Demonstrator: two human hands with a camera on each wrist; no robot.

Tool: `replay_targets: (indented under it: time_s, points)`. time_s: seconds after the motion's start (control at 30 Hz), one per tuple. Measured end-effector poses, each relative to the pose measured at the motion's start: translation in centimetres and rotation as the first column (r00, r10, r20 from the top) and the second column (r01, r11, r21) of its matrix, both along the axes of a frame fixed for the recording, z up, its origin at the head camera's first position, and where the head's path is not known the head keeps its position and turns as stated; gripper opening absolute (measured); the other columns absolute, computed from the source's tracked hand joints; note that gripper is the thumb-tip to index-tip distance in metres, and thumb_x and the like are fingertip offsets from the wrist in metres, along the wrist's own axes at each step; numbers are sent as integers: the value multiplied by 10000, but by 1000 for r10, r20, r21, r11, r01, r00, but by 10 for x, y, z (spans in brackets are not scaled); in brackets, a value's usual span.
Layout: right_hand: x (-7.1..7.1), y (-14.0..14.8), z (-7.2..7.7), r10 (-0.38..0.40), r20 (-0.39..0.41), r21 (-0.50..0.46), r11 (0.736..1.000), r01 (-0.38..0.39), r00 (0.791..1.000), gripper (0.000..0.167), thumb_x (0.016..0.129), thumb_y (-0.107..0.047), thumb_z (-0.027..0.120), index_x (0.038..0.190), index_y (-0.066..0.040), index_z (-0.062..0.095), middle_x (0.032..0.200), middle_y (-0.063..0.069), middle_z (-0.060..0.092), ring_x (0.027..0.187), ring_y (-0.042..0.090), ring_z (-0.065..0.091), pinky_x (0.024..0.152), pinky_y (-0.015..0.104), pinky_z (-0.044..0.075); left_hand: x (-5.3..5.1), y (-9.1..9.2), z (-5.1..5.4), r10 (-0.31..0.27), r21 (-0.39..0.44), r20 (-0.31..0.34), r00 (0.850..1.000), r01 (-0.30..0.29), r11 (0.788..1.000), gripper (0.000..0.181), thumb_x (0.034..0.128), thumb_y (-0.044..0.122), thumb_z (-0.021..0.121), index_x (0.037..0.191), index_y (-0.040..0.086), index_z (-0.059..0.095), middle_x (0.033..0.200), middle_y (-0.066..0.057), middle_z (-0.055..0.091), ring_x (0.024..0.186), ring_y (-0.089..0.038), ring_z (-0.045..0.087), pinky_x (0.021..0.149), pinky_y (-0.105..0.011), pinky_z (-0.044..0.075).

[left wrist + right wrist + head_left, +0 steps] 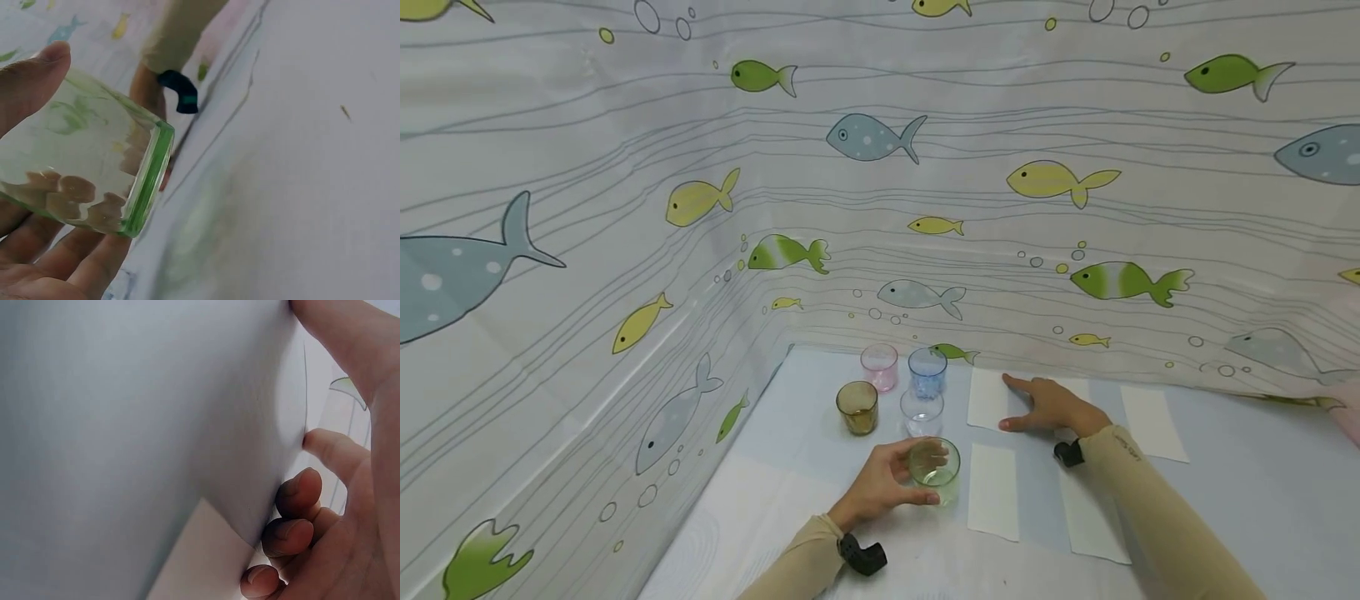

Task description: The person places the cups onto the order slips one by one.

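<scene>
My left hand [883,483] grips a clear green glass [936,467] round its side, thumb in front and fingers behind. In the left wrist view the green glass [81,150] is held with its thick base over the white cloth. My right hand [1052,406] reaches to the back white paper strip [985,398], index finger and thumb stretched apart on it. The right wrist view shows the other fingers [294,537] bent beside a paper corner [200,562]. Behind the left hand stand a colourless glass [922,414], a blue glass [927,375], a pink glass [879,368] and an amber glass [857,408].
More paper strips lie on the table: one at front [992,492], one under the right forearm [1093,517], one farther right [1153,421]. A fish-printed curtain [865,208] rises along the table's back and left edges.
</scene>
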State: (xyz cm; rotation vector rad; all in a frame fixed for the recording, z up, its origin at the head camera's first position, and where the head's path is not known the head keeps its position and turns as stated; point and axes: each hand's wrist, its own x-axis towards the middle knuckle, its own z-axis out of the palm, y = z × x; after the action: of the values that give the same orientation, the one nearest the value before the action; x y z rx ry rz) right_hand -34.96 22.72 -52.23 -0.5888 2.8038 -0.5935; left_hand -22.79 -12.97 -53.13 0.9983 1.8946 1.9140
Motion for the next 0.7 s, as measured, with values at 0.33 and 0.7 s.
replay_targets:
  time_s: [0.33, 0.7]
  points:
    - [1, -1, 3, -4, -2, -15, 1000, 4, 1000, 1102, 811, -630, 855, 1639, -77, 383, 1315, 310, 617, 1038, 293, 546, 1025, 571, 518, -8, 6, 40, 10, 68, -104, 994, -3, 998, 682, 856, 13, 871, 1464, -30, 565, 1408, -366, 601, 1325, -526, 598, 1141, -447, 516]
    - [1, -1, -2, -33, 26, -32, 999, 34, 999, 1127, 787, -656, 862, 1643, -100, 385, 1447, 350, 548, 1244, 383, 572, 1133, 647, 468, -35, 10, 91, 38, 36, -208, 977, -32, 999, 695, 814, -74, 869, 1438, -97, 564, 1398, -345, 621, 1310, -520, 611, 1138, -427, 530]
